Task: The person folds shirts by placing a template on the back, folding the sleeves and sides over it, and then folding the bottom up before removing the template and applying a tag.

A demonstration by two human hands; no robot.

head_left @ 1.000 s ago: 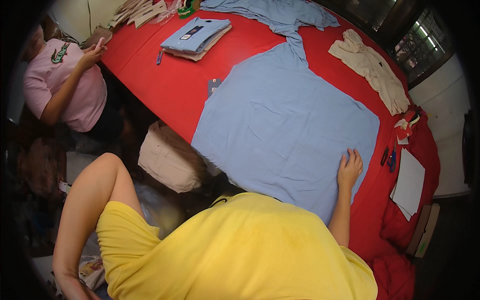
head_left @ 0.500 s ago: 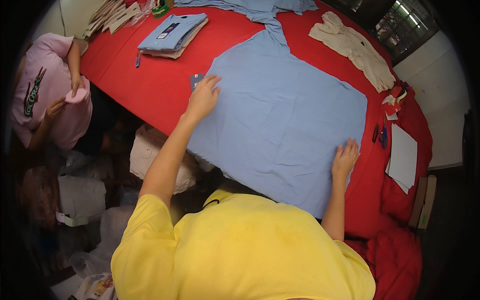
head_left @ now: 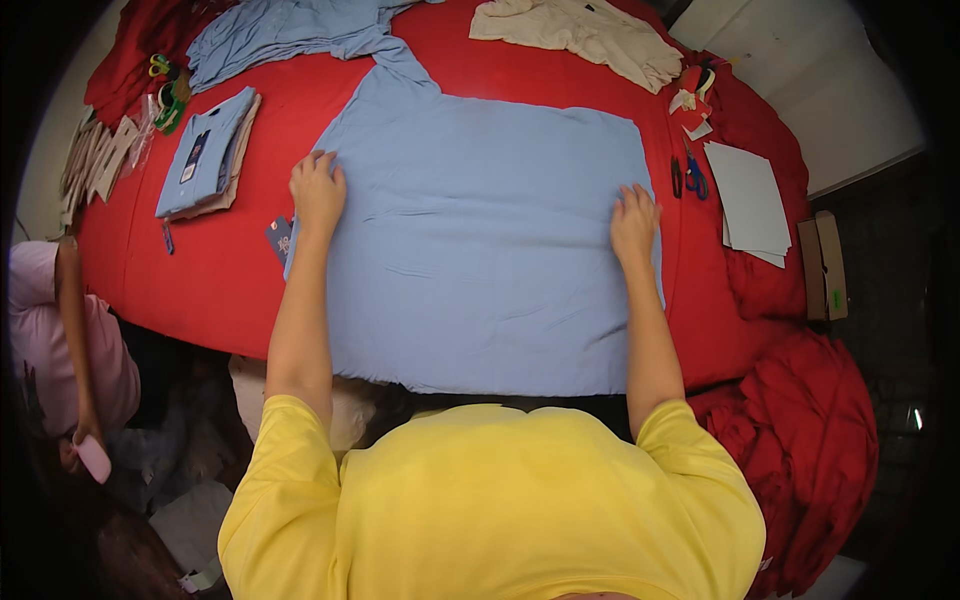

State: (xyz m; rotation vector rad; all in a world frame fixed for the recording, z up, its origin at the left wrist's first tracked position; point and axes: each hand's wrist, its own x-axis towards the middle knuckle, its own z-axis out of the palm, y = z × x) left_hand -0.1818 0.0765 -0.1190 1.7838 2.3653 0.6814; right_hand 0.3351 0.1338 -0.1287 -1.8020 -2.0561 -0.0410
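Note:
A light blue shirt (head_left: 480,250) lies spread over the red-covered table, its lower hem at the table's near edge. On its left edge rests my left hand (head_left: 318,195), fingers apart and a little bent on the cloth. A dark blue tag (head_left: 279,237) pokes out from under that edge, beside my left wrist. My right hand (head_left: 635,228) lies on the shirt's right edge, fingers spread on the fabric. Some shallow wrinkles cross the shirt between the two hands.
Folded shirts (head_left: 205,155) sit stacked at left. Further back are another blue garment (head_left: 270,45) and a beige shirt (head_left: 580,35). Scissors (head_left: 695,175) and white sheets (head_left: 748,205) lie at right. A person in pink (head_left: 75,340) holds a pink object at far left.
My view has turned, so the shirt now sits squarer before me. Both hands have moved farther from me along the shirt's edges. The person in pink has lowered the pink object.

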